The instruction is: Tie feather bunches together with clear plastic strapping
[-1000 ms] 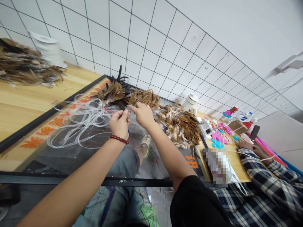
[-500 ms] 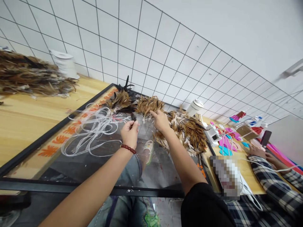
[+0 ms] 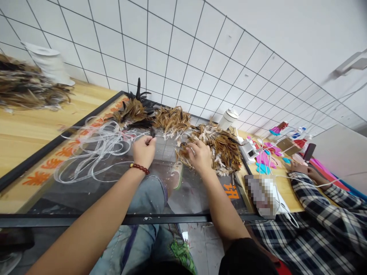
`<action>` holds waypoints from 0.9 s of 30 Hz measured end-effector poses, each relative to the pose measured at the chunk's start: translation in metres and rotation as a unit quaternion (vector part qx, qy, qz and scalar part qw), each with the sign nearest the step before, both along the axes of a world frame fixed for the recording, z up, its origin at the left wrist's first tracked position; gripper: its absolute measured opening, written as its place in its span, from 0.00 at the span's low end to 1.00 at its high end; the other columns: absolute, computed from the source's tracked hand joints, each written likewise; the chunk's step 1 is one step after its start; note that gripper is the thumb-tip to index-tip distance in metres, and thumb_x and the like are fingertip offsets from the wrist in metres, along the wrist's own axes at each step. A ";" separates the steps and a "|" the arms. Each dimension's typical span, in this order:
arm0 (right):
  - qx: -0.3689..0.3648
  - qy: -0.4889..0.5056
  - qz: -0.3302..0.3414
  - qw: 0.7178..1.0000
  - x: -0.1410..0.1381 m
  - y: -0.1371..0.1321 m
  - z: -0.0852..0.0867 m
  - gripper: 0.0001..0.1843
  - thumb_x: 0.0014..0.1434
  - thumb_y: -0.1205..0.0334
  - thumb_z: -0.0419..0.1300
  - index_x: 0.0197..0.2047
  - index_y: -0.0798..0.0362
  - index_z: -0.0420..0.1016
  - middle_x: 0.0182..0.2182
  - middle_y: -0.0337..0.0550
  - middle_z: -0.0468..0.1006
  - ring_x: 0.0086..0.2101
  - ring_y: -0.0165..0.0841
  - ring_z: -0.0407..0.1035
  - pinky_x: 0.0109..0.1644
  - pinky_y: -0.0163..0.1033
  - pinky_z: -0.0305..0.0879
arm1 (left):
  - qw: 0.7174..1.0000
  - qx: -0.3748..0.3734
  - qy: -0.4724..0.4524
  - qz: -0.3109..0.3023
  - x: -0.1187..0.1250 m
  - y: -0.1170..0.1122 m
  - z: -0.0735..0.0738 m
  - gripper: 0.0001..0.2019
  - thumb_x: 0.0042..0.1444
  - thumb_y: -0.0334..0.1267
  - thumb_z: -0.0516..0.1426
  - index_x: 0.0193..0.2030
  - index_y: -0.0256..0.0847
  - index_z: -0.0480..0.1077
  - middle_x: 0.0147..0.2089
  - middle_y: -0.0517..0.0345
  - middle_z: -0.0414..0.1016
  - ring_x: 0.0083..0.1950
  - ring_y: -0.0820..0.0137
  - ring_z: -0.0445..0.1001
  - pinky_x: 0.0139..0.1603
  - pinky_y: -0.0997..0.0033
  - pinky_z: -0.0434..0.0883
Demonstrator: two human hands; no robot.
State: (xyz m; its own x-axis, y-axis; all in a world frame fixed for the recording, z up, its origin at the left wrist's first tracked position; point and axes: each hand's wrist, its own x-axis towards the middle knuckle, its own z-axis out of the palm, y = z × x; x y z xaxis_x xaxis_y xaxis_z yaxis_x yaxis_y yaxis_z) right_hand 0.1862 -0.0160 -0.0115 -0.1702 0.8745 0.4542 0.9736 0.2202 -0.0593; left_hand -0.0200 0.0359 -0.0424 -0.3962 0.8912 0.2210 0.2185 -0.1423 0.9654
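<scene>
My left hand [image 3: 144, 151], wearing a red bead bracelet, is closed in a pinch on a small dark feather [image 3: 152, 132]. A tangle of clear ribbon [image 3: 97, 147] lies to its left and runs up toward its fingers. Just in front of the larger brown feather pile [image 3: 226, 145], my right hand [image 3: 201, 156] hovers with fingers bent and slightly apart; I see nothing between them. Beyond both hands lie a middle bunch of brown feathers [image 3: 172, 119] and a darker bunch [image 3: 133, 112] with long black plumes.
A black-framed glass panel [image 3: 94, 220] lies under the work. Brown feathers [image 3: 25, 88] and a white spool [image 3: 48, 63] stand at far left. At right are a white bottle [image 3: 228, 118], cables, coloured pieces [image 3: 265, 156] and another person's plaid sleeve [image 3: 312, 194]. A wire grid backs the table.
My right hand has drawn back from the middle feather bunch toward the larger right pile, its fingers curling. My left hand keeps its pinch on the dark feather. The whole view has shifted.
</scene>
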 end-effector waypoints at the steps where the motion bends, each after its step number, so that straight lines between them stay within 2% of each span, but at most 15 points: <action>1: -0.001 -0.011 0.021 1.000 0.000 0.001 -0.002 0.15 0.65 0.59 0.49 0.49 0.48 0.74 0.43 0.46 0.73 0.43 0.35 0.64 0.43 0.39 0.50 | 1.000 0.011 0.006 0.010 -0.002 0.002 0.000 0.06 0.48 0.38 0.58 0.26 0.39 0.73 0.23 0.59 0.71 0.26 0.71 0.68 0.29 0.74 0.61; 3: -0.015 -0.048 0.090 0.995 0.000 0.004 -0.004 0.15 0.65 0.63 0.49 0.49 0.47 0.74 0.43 0.46 0.73 0.42 0.35 0.63 0.43 0.40 0.49 | 0.999 0.049 0.018 0.007 -0.001 0.000 0.001 0.06 0.49 0.39 0.58 0.27 0.39 0.73 0.25 0.59 0.72 0.27 0.72 0.67 0.30 0.75 0.61; 6: -0.040 -0.090 0.173 0.980 -0.002 0.005 -0.007 0.16 0.64 0.66 0.49 0.50 0.47 0.73 0.42 0.45 0.73 0.41 0.35 0.62 0.43 0.40 0.49 | 0.995 0.063 -0.018 -0.073 0.011 -0.010 0.003 0.07 0.48 0.40 0.59 0.29 0.39 0.74 0.24 0.60 0.71 0.26 0.73 0.66 0.29 0.76 0.62; 8: -0.043 -0.086 0.172 0.980 -0.003 0.005 -0.008 0.17 0.65 0.65 0.48 0.52 0.47 0.72 0.42 0.46 0.73 0.41 0.35 0.61 0.44 0.40 0.49 | 0.988 0.026 -0.077 -0.130 0.019 -0.016 0.004 0.08 0.47 0.41 0.60 0.28 0.38 0.73 0.23 0.59 0.71 0.24 0.74 0.66 0.26 0.76 0.62; 10: -0.042 -0.072 0.151 0.985 -0.005 0.005 -0.009 0.18 0.65 0.65 0.48 0.55 0.46 0.70 0.44 0.46 0.72 0.42 0.35 0.60 0.43 0.40 0.49 | 0.978 -0.002 -0.139 -0.153 0.025 -0.020 0.005 0.09 0.45 0.42 0.62 0.28 0.37 0.73 0.24 0.59 0.73 0.22 0.75 0.65 0.24 0.76 0.61; 13: -0.050 -0.087 0.157 0.982 -0.010 0.005 -0.010 0.18 0.65 0.64 0.49 0.55 0.42 0.69 0.47 0.46 0.70 0.44 0.36 0.59 0.44 0.41 0.50 | 0.967 -0.017 -0.202 -0.154 0.028 -0.021 0.007 0.11 0.41 0.42 0.64 0.28 0.36 0.73 0.23 0.59 0.73 0.22 0.76 0.65 0.22 0.78 0.61; 16: -0.059 -0.101 0.181 0.977 -0.014 0.005 -0.012 0.14 0.64 0.63 0.50 0.47 0.45 0.75 0.46 0.47 0.70 0.44 0.37 0.59 0.45 0.42 0.51 | 0.959 -0.024 -0.236 -0.155 0.029 -0.020 0.009 0.12 0.40 0.41 0.65 0.27 0.35 0.72 0.22 0.60 0.72 0.22 0.78 0.64 0.22 0.79 0.60; 18: -0.052 -0.034 0.172 0.983 -0.016 0.006 -0.015 0.12 0.64 0.63 0.50 0.41 0.49 0.76 0.44 0.47 0.71 0.44 0.37 0.60 0.46 0.43 0.52 | 0.953 -0.032 -0.255 -0.163 0.029 -0.022 0.010 0.13 0.38 0.42 0.66 0.27 0.35 0.72 0.23 0.60 0.72 0.22 0.78 0.65 0.22 0.79 0.62; 20: -0.041 0.117 0.154 0.980 -0.016 0.009 -0.019 0.10 0.62 0.63 0.51 0.37 0.51 0.74 0.40 0.46 0.72 0.42 0.35 0.62 0.46 0.41 0.55 | 0.944 -0.043 -0.274 -0.178 0.031 -0.024 0.012 0.15 0.36 0.42 0.67 0.27 0.35 0.72 0.24 0.59 0.73 0.24 0.77 0.68 0.24 0.78 0.65; 21: -0.045 0.216 0.144 0.965 -0.017 0.011 -0.021 0.09 0.61 0.63 0.52 0.36 0.52 0.73 0.38 0.44 0.72 0.40 0.33 0.63 0.44 0.39 0.57 | 0.939 -0.051 -0.282 -0.189 0.031 -0.025 0.013 0.16 0.35 0.43 0.68 0.28 0.35 0.72 0.24 0.58 0.73 0.25 0.76 0.69 0.25 0.77 0.66; 22: -0.061 0.319 0.134 0.936 -0.018 0.012 -0.023 0.08 0.60 0.61 0.53 0.35 0.53 0.72 0.34 0.42 0.72 0.36 0.31 0.64 0.41 0.37 0.58 | 0.934 -0.058 -0.290 -0.199 0.031 -0.026 0.013 0.16 0.35 0.43 0.68 0.28 0.34 0.72 0.25 0.57 0.74 0.26 0.75 0.71 0.26 0.76 0.67; 24: -0.118 0.501 0.118 0.849 -0.021 0.015 -0.025 0.09 0.57 0.56 0.55 0.34 0.53 0.70 0.24 0.36 0.68 0.26 0.28 0.61 0.32 0.34 0.57 | 0.924 -0.076 -0.301 -0.222 0.032 -0.028 0.014 0.17 0.34 0.43 0.69 0.28 0.34 0.72 0.26 0.55 0.75 0.28 0.73 0.73 0.28 0.75 0.70; 26: -0.174 0.614 0.118 0.761 -0.025 0.016 -0.027 0.13 0.54 0.51 0.58 0.34 0.53 0.69 0.19 0.31 0.63 0.20 0.25 0.55 0.27 0.32 0.52 | 0.913 -0.101 -0.308 -0.248 0.031 -0.030 0.014 0.18 0.33 0.43 0.69 0.27 0.33 0.72 0.27 0.53 0.76 0.29 0.72 0.75 0.30 0.73 0.71; 27: -0.189 0.647 0.124 0.729 -0.028 0.016 -0.027 0.14 0.52 0.50 0.59 0.34 0.53 0.70 0.18 0.30 0.62 0.19 0.24 0.53 0.26 0.31 0.51 | 0.907 -0.115 -0.312 -0.260 0.031 -0.030 0.015 0.17 0.33 0.42 0.70 0.27 0.33 0.73 0.27 0.53 0.76 0.28 0.73 0.75 0.30 0.73 0.72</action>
